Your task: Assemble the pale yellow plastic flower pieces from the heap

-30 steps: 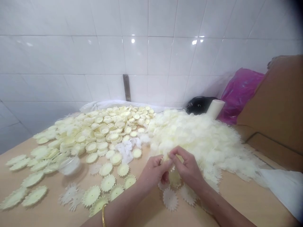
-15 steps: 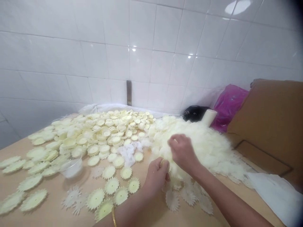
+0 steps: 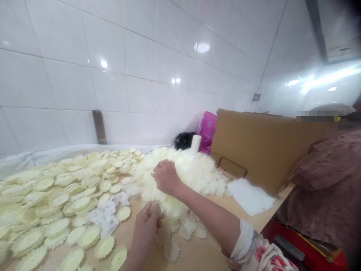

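My left hand [image 3: 147, 223] is closed near the table's front, with a pale scalloped disc [image 3: 156, 206] pinched between thumb and fingers. Above and slightly to the right, my right hand [image 3: 167, 177] is raised in front of a fluffy heap of thin cream petal sheets [image 3: 194, 166]. Its fingers are pressed together; a pale tip shows at them, too small to name. Below the hands lie several translucent toothed sheets [image 3: 172, 250]. Stacked pale yellow discs with toothed edges [image 3: 81, 203] cover the left side of the table.
Crumpled white tissue [image 3: 105, 218] lies among the discs. Behind the heap stand a white roll [image 3: 196, 143], a black bag [image 3: 184, 140] and a purple bag [image 3: 208, 131]. A large cardboard box [image 3: 256, 146] and a white sheet [image 3: 250, 195] are at right. A person in brown [image 3: 329, 180] is beyond.
The view has swung to the right, bringing in more of the box and the person beyond. My right hand stays raised by the heap; my left still grips the disc.
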### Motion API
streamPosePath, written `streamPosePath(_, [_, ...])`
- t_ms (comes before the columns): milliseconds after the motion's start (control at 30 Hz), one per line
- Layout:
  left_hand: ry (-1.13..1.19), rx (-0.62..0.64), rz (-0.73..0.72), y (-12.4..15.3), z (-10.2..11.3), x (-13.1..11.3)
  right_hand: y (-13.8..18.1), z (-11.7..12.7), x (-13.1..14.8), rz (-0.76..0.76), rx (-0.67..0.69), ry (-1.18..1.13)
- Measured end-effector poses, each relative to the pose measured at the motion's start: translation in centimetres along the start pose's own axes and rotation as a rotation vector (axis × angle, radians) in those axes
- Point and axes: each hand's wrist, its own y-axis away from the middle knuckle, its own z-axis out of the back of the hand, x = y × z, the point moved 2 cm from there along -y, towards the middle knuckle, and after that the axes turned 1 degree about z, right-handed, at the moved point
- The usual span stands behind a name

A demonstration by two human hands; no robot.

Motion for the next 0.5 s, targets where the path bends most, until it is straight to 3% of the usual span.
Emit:
streamPosePath(133, [0.008, 0.010, 0.010, 0.2, 0.1, -0.5, 2.0, 1.6, -1.2, -0.064, -0.100, -0.057])
streamPosePath(233, [0.010, 0.028, 0.022, 0.7, 0.1, -1.3, 3.2, 1.9, -0.7, -0.011, -0.133, -0.157])
streamPosePath(267, [0.004, 0.019, 0.035, 0.8, 0.3, -1.6, 3.5, 1.9, -0.3, 0.057, -0.163, -0.284])
streamPosePath(367, [0.021, -0.028, 0.042, 0.6, 0.7, -1.9, 4.2, 1.2, 1.0, 0.167, -0.192, -0.520])
streamPosePath(500, [0.054, -0.095, 0.035, 0.5, 1.1, -1.9, 5.2, -0.4, 1.5, 0.154, -0.152, -0.663])
